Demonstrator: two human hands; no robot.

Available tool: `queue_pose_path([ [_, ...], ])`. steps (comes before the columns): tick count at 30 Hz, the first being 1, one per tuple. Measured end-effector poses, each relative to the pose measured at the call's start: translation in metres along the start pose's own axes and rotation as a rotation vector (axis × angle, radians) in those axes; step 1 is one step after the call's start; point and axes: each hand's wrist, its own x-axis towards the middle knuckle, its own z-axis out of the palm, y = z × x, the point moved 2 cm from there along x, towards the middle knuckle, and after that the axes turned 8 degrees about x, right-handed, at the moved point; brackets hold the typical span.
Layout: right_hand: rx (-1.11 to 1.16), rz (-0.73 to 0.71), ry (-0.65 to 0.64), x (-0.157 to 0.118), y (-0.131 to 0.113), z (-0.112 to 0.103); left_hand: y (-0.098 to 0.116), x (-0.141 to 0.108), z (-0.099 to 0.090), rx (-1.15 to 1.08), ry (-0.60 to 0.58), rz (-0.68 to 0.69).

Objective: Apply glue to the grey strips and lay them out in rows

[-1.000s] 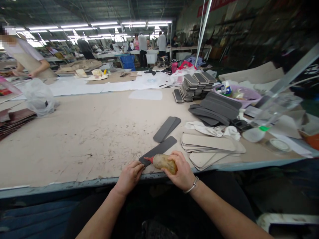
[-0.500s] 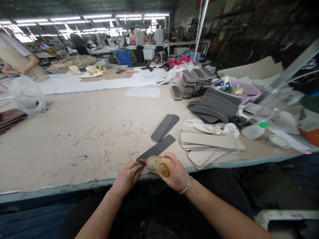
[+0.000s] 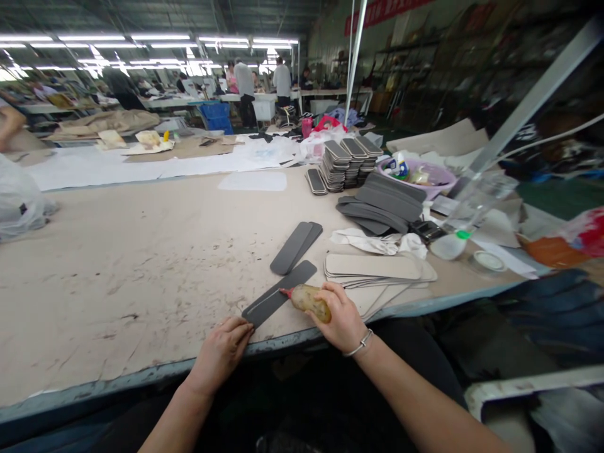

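Observation:
A dark grey strip (image 3: 287, 284) with rounded ends lies slantwise near the table's front edge. My left hand (image 3: 225, 347) pinches its lower left end. In my right hand (image 3: 340, 316) is a yellowish, stained glue bottle (image 3: 310, 301), tilted so that its red tip touches the strip about midway along. A thin pale line runs on the strip from the lower left end to the tip. Just behind lie two overlapping grey strips (image 3: 293, 246). Beige pieces (image 3: 372, 265) are stacked to the right of the bottle.
Dark grey pieces (image 3: 382, 204) are heaped behind a white cloth (image 3: 365, 240). Further back stand stacks of rimmed pieces (image 3: 337, 165) and a purple basin (image 3: 438, 179). A green-capped container (image 3: 449, 246) is at the right, a clear plastic bag (image 3: 21, 198) at the far left.
The bottle's red tip has moved along the strip away from my left hand, up and to the right. A pale line now shows behind it. The whole view has shifted slightly to the right.

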Motion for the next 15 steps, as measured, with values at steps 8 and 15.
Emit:
queue_pose_path([
  [8, -0.138, 0.04, 0.122, 0.008, 0.026, -0.017, -0.001, 0.004, -0.006, 0.021, -0.028, 0.033],
  [15, -0.234, 0.096, 0.215, 0.014, 0.041, -0.025, -0.003, 0.004, -0.005, 0.034, -0.026, 0.031],
])
